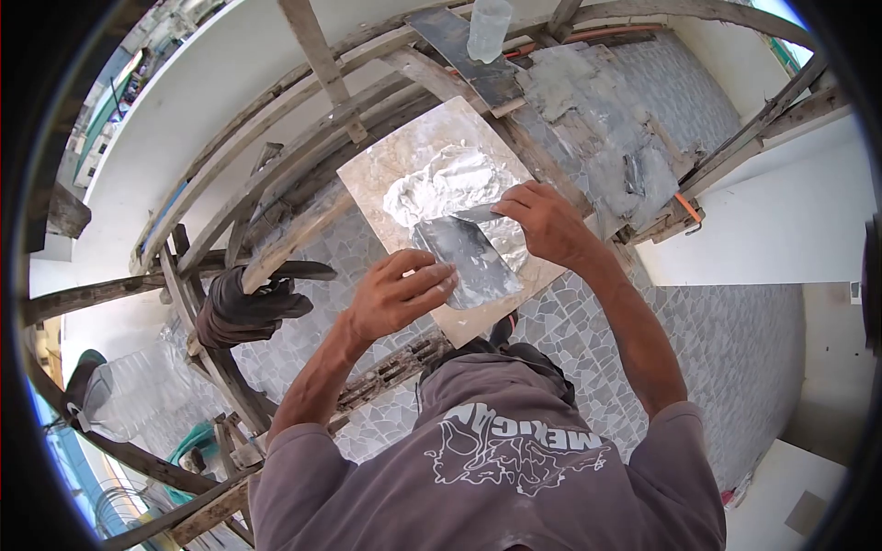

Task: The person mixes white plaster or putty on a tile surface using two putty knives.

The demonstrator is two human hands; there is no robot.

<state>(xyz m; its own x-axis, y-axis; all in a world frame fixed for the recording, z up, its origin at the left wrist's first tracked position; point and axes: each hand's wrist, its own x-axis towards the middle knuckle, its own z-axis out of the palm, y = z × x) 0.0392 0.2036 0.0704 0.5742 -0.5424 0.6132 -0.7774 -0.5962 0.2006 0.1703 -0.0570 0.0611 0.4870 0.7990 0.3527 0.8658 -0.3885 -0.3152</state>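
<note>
My left hand point(400, 292) is closed on a wide, flat grey scraper plate point(478, 262) smeared with white. A narrower grey scraper blade point(478, 214) is pinched in my right hand point(549, 223), its length along the far edge of the plate. Both blades are over a square beige board point(372, 174). White, putty-like paste point(436, 184) lies in a thick, wrinkled mound on the board, just beyond the blades. Part of the mound is hidden behind the blades and my right hand.
Wooden scaffold poles point(317, 64) surround the board. A dark plank point(464, 60) holds a translucent plastic container point(489, 29). Dark cloth point(243, 308) hangs over a pole at left. To the right lies a plaster-stained sheet point(606, 119). Stone-patterned tile floor point(717, 367) shows below.
</note>
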